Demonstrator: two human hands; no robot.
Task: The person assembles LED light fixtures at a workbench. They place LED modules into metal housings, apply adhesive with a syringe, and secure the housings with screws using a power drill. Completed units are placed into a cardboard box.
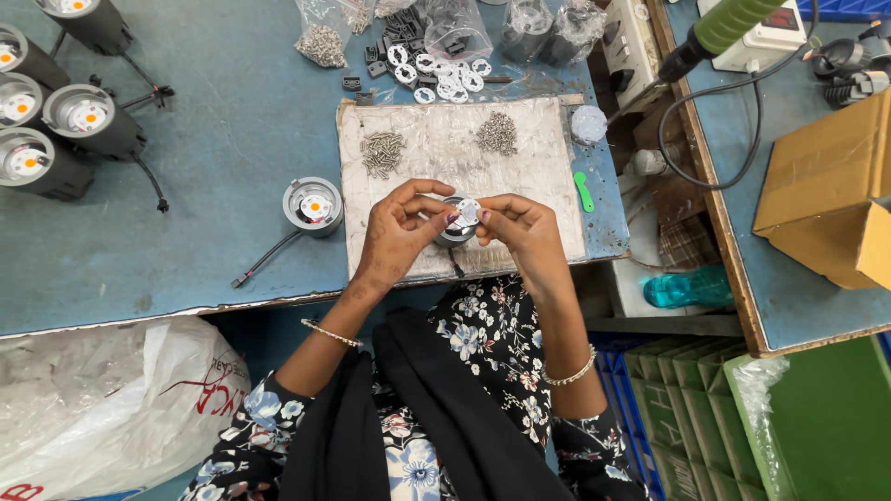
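So: both hands meet over the worn mat (pixel 436 167), fingertips pressed together on a small white ring (pixel 469 211). Left hand (pixel 401 227) pinches it from the left side, right hand (pixel 520 227) from the right. Ring sits right on top of a grey lamp housing (pixel 455 230), which rests on the mat's near edge between the two hands (mostly hidden by fingers, so can't tell if the ring is seated or just held above it). A thin black lead runs from the housing toward the bench edge.

Outward from there:
- Two screw piles on the mat: one (pixel 382 151) far left, one (pixel 497 133) far right.
- Second housing (pixel 313 206) just left of the mat on the blue bench (pixel 204 139), orange-centred disc showing, black cable trailing off toward the bench edge.
- More white rings (pixel 444 76) and black clips (pixel 385 46) beyond the mat, near clear bags.
- Four finished lamps (pixel 56 121) clustered at far left of the bench.
- Green clip (pixel 583 191) just off the mat's right edge.
- Green-handled tool (pixel 719 32) hanging top right, cardboard box (pixel 826 186) on the side table.
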